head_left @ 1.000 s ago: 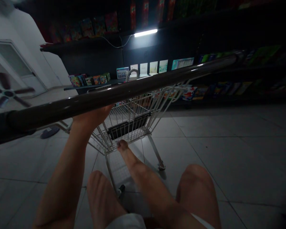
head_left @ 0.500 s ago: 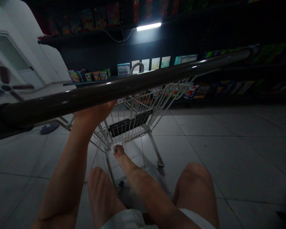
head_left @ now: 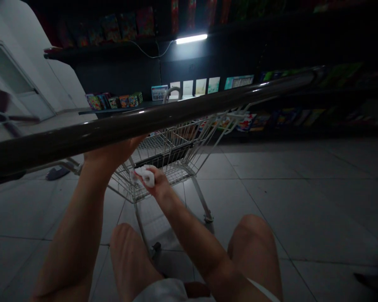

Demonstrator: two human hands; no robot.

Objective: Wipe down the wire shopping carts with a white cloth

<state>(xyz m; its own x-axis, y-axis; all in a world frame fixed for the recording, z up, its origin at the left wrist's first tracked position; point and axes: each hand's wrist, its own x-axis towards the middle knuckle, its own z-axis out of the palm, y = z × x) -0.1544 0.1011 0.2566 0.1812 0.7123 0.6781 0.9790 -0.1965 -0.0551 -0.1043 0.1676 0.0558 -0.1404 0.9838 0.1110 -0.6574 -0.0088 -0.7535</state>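
Note:
A wire shopping cart (head_left: 176,161) with a dark handle bar (head_left: 164,112) stands close in front of me. The bar slants across the view, higher on the right. My left hand (head_left: 108,156) is up against the underside and far side of the bar; the bar hides most of its fingers, so I cannot tell whether they wrap around it. My right hand (head_left: 157,179) is closed on a crumpled white cloth (head_left: 145,174), perhaps tissue. It is beside the wires at the near left part of the cart basket, below the bar. Whether the cloth touches the wires is unclear.
Dark shelves with boxed goods (head_left: 124,100) and a lit tube lamp (head_left: 191,39) stand behind the cart. A fan (head_left: 1,117) is at the left, near a door (head_left: 11,75). Under the cart is a tiled floor (head_left: 258,197); my bent knees flank my right arm.
My right hand has risen from the low frame of the cart toward the basket side, with the white cloth showing more. My left hand stays at the bar. The view has shifted slightly.

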